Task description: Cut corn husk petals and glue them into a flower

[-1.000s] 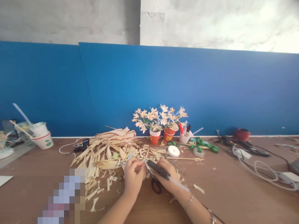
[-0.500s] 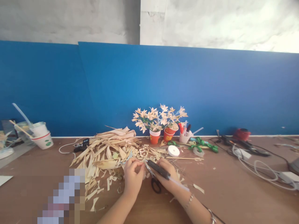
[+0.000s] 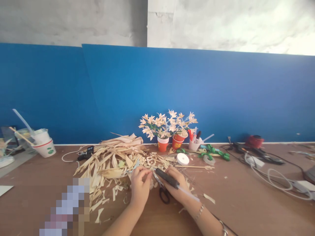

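My right hand is wrapped round a black glue gun, with a translucent glue stick jutting from its rear toward my wrist. Its tip points at the fingertips of my left hand, whose thumb and forefinger are pinched together. Whatever lies in that pinch is too small to make out. Scissors with black handles lie between the two hands, partly beneath the glue gun. Behind and left of my left hand spreads a heap of dried corn husks, with cut scraps scattered nearby.
Paper cups hold pale husk flowers near the blue partition. A white roll, a cup of pens and green tape sit right of centre. White cables lie far right; a white cup stands left.
Almost nothing differs. My hands and the glue gun keep nearly the same place, with only a very slight shift at the fingertips.
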`<state>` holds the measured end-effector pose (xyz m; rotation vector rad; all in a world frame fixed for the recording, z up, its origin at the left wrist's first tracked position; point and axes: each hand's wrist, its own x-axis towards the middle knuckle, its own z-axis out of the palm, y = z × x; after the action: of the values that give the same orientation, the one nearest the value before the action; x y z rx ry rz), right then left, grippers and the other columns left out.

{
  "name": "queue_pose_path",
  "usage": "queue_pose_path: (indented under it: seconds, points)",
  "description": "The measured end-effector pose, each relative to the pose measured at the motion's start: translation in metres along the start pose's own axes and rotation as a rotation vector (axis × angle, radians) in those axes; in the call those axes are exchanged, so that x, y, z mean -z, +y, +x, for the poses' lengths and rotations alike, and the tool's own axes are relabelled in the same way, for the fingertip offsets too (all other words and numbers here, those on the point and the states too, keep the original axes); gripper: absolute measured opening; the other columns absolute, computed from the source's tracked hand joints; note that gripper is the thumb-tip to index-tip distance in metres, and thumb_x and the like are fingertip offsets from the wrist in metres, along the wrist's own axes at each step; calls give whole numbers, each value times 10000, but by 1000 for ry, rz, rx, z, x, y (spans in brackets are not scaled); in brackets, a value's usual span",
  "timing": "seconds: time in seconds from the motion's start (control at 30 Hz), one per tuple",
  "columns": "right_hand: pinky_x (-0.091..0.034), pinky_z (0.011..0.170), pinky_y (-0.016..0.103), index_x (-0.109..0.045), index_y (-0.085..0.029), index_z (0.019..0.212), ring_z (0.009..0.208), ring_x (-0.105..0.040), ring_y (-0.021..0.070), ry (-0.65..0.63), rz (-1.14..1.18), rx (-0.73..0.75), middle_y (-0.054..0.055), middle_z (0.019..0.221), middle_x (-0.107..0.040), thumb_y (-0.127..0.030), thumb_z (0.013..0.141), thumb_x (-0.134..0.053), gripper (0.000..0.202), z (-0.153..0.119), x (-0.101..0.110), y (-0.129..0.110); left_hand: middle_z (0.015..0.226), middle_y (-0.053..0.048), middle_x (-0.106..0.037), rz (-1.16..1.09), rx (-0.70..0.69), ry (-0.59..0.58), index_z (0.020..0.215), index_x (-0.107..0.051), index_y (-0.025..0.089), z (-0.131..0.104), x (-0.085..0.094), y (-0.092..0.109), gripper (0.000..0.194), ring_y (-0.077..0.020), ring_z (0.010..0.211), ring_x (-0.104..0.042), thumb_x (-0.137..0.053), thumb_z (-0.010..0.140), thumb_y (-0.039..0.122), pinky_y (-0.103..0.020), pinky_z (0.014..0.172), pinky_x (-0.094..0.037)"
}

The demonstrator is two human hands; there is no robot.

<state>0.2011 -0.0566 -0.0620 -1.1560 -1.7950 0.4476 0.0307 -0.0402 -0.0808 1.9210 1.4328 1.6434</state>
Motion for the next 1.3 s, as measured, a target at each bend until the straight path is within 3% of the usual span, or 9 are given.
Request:
queue_pose_path:
  seconds: [0.33, 0.47, 0.57, 0.7, 0.8, 0.9, 1.13, 1.23, 1.3]
  points:
    - [-420, 559, 254, -586, -180, 766, 633, -529, 158, -21, 133, -198, 4, 696, -595, -342, 808, -570, 168, 3, 12, 1, 818, -38, -603, 79, -36, -75, 737, -693, 235, 0, 0, 0, 142, -209, 826, -568, -575, 811, 268, -362, 775, -445]
    - [-381, 595, 259, -559, -187, 706, 643, -513, 160, -236, -106, 25, 6, 692, -587, -275, 769, -581, 111, 6, 29, -18, 822, -41, -607, 117, -21, -120, 709, -687, 231, -1, 0, -3, 129, -218, 823, -565, -595, 792, 269, -371, 758, -446]
    - [-348, 673, 289, -540, -191, 683, 670, -525, 176, -367, -401, 133, 20, 693, -606, -183, 684, -588, 49, 9, 47, -21, 810, -46, -608, 79, 14, -27, 702, -659, 212, 1, 0, -9, 161, -223, 826, -568, -565, 807, 291, -375, 760, -456]
    - [-326, 703, 315, -586, -201, 802, 755, -582, 219, -274, -662, -213, 61, 814, -666, -80, 616, -528, 229, 10, 84, 10, 814, -50, -609, 27, 43, 77, 735, -643, 204, 2, 1, -15, 175, -225, 849, -568, -548, 821, 325, -387, 801, -454]
    - [-344, 761, 371, -573, -232, 1051, 931, -595, 291, -255, -746, -454, 98, 1008, -665, -116, 652, -521, 419, 8, 111, 40, 819, -50, -611, 4, 49, 90, 743, -641, 205, 1, 0, -15, 178, -222, 856, -570, -552, 821, 338, -386, 814, -455]
    - [-351, 807, 457, -532, -218, 1147, 1042, -560, 340, -277, -817, -660, 137, 1094, -635, -112, 661, -513, 497, 5, 122, 60, 820, -51, -615, -4, 57, 92, 741, -642, 206, 1, 0, -12, 183, -224, 857, -573, -554, 819, 346, -386, 811, -457]
    - [-355, 826, 533, -564, -142, 1082, 1117, -487, 377, -235, -912, -786, 205, 1146, -570, -119, 705, -513, 381, 5, 116, 58, 810, -50, -620, -8, 74, 92, 741, -644, 202, 3, 2, -8, 187, -219, 842, -578, -542, 827, 332, -391, 816, -456]
    - [-359, 814, 518, -635, -145, 944, 1057, -500, 377, -116, -964, -596, 194, 1074, -587, -168, 759, -510, 225, 12, 91, 34, 804, -51, -622, -7, 66, 106, 735, -645, 201, 3, 2, -8, 187, -218, 833, -580, -547, 823, 334, -387, 806, -463]
    - [-380, 808, 431, -666, -189, 845, 1007, -527, 313, -164, -808, -382, 128, 975, -618, -173, 777, -518, 164, 16, 63, 14, 798, -51, -622, -6, 60, 111, 732, -645, 201, 3, 2, -8, 186, -217, 828, -580, -549, 820, 334, -384, 799, -466]
